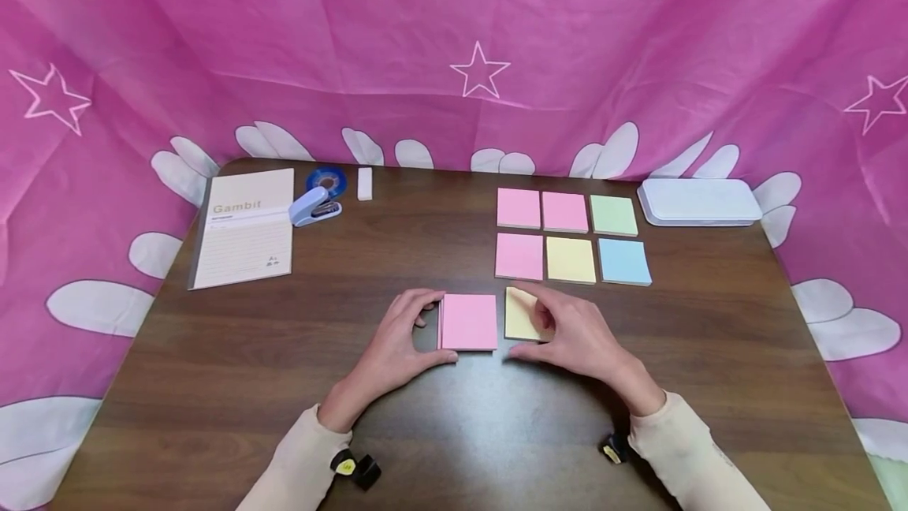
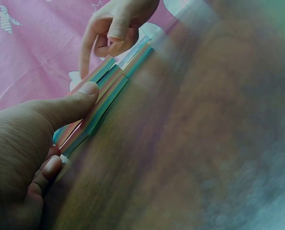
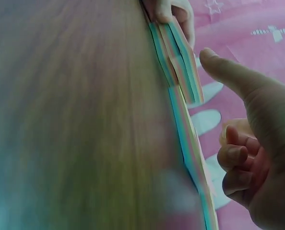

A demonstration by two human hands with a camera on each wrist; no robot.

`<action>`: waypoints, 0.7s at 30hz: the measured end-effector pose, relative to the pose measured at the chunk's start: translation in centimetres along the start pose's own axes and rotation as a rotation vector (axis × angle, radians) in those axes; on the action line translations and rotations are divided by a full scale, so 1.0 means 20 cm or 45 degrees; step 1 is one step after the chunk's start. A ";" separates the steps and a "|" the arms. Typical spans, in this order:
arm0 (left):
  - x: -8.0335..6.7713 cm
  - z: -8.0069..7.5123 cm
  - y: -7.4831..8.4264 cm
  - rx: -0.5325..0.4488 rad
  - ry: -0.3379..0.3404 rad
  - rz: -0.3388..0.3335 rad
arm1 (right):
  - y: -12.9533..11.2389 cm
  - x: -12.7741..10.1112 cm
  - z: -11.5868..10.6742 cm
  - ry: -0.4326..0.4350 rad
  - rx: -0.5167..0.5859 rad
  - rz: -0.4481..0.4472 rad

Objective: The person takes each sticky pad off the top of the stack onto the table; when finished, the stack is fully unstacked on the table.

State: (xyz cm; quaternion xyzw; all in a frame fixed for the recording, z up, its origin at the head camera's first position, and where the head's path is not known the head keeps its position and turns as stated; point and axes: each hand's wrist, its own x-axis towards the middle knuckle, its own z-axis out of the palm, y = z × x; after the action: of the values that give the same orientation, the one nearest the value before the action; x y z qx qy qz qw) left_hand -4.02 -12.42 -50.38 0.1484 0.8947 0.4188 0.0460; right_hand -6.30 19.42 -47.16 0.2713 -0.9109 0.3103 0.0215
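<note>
My left hand (image 1: 397,341) grips a stack of pink sticky note pads (image 1: 470,323) by its left side, thumb at the near edge and index finger at the far edge. In the left wrist view the stack's sides (image 2: 97,108) show bands of several colours, and the pads lie slightly out of line. Just right of the stack lies a yellow sticky note pad (image 1: 521,318). Over that pad hovers my right hand (image 1: 585,330), index finger extended past its far side. The right wrist view shows the right thumb (image 3: 229,72) apart from the pads and the other fingers loosely bent.
Behind the hands, two rows of sticky note pads include a green one (image 1: 614,215), a blue one (image 1: 624,261) and a yellow one (image 1: 571,260). A white case (image 1: 700,202) lies far right. At left are a notebook (image 1: 244,247), stapler (image 1: 312,207), blue tape roll (image 1: 326,180) and white eraser (image 1: 365,184).
</note>
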 end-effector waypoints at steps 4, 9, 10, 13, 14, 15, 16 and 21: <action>0.00 0.00 0.00 -0.016 0.000 0.000 | -0.05 0.04 0.03 -0.042 -0.017 -0.030; 0.00 0.00 0.00 -0.022 -0.003 0.005 | -0.09 0.08 0.07 -0.081 -0.040 -0.061; 0.00 0.00 0.00 -0.024 -0.002 0.008 | -0.09 0.09 0.08 -0.089 -0.043 -0.067; 0.00 0.00 0.00 -0.027 -0.001 0.019 | -0.10 0.10 0.10 -0.106 -0.063 -0.077; 0.00 0.00 0.00 -0.028 0.000 0.023 | -0.11 0.11 0.10 -0.118 -0.076 -0.071; 0.00 0.00 0.00 -0.030 -0.001 0.026 | -0.11 0.11 0.11 -0.129 -0.088 -0.065; 0.00 0.00 0.00 -0.032 -0.002 0.027 | -0.11 0.12 0.11 -0.139 -0.099 -0.059; 0.00 0.00 -0.01 -0.033 0.001 0.030 | -0.11 0.13 0.13 -0.153 -0.150 -0.047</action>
State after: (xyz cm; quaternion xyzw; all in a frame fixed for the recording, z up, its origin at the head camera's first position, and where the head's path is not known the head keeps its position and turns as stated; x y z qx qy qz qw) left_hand -4.16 -12.52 -50.40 0.1579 0.8874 0.4310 0.0427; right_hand -6.98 15.17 -47.48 0.3045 -0.9220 0.2388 -0.0114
